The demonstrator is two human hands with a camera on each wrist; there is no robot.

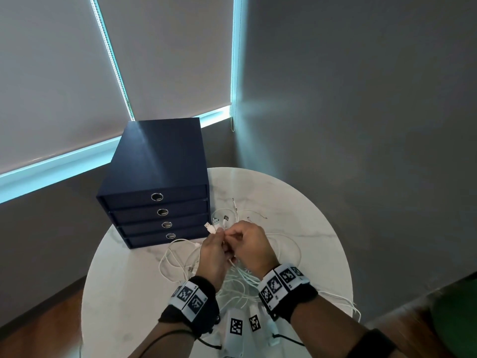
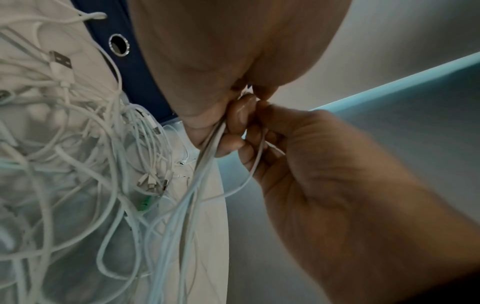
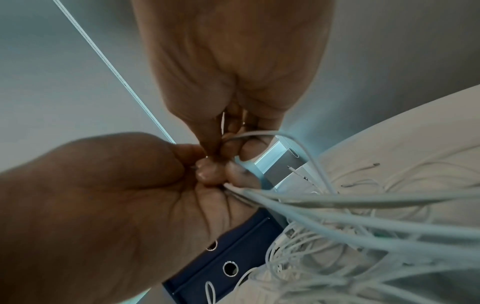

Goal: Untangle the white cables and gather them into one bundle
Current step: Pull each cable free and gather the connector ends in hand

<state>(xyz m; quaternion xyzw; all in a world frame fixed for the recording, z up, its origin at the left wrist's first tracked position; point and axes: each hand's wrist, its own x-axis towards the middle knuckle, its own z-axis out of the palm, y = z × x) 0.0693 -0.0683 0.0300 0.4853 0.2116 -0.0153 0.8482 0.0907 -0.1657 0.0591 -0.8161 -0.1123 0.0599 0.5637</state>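
Observation:
Several white cables [image 1: 240, 279] lie tangled on the round white table [image 1: 315, 228], some with USB plugs [image 1: 210, 226] sticking up by my hands. My left hand [image 1: 219, 235] grips a bunch of strands; in the left wrist view the bunch [image 2: 205, 164] hangs from its curled fingers [image 2: 233, 117]. My right hand [image 1: 233, 235] meets it fingertip to fingertip and pinches a thin cable [image 2: 261, 144]. In the right wrist view the right hand [image 3: 228, 131] is above, and the left hand [image 3: 210, 172] holds the strands [image 3: 298, 203] that run off right.
A navy drawer box [image 1: 157, 182] with ring pulls stands at the table's back left, close behind my hands. Loose cable loops [image 1: 175, 257] spread left and right of my wrists. White marker-tagged devices [image 1: 236, 328] lie at the front edge. Grey walls and blinds stand behind.

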